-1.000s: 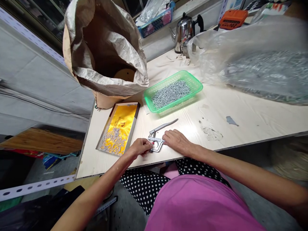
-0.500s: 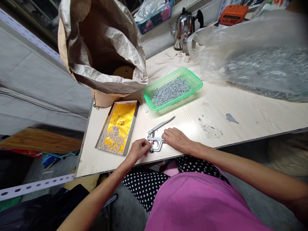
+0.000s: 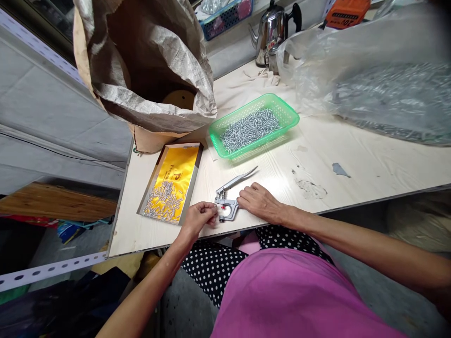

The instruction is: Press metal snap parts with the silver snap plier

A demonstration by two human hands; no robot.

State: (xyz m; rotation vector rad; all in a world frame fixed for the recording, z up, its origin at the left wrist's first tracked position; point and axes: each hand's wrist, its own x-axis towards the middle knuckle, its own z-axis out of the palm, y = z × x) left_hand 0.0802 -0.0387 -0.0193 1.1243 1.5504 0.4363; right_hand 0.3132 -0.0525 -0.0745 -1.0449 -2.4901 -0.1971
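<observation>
My right hand is closed round the lower handle of a pair of grey snap-fastener pliers lying near the table's front edge. The jaws face left, with a spring and a red bit between them, and the upper handle stands raised. Just left of the jaws, my left hand has thumb and forefinger pinched together. A tiny shiny spot shows at the fingertips, too small to name. To the left lies a shallow box with a yellow lining and a heap of small metal pins.
A green plastic basket of similar metal pieces stands behind the pliers. At back left is a large open sack. A clear plastic bag of metal parts lies at right. A steel kettle stands at the back.
My left hand has drawn slightly left, away from the jaws of the pliers. My right hand keeps its hold on the handle. The view has shifted a little.
</observation>
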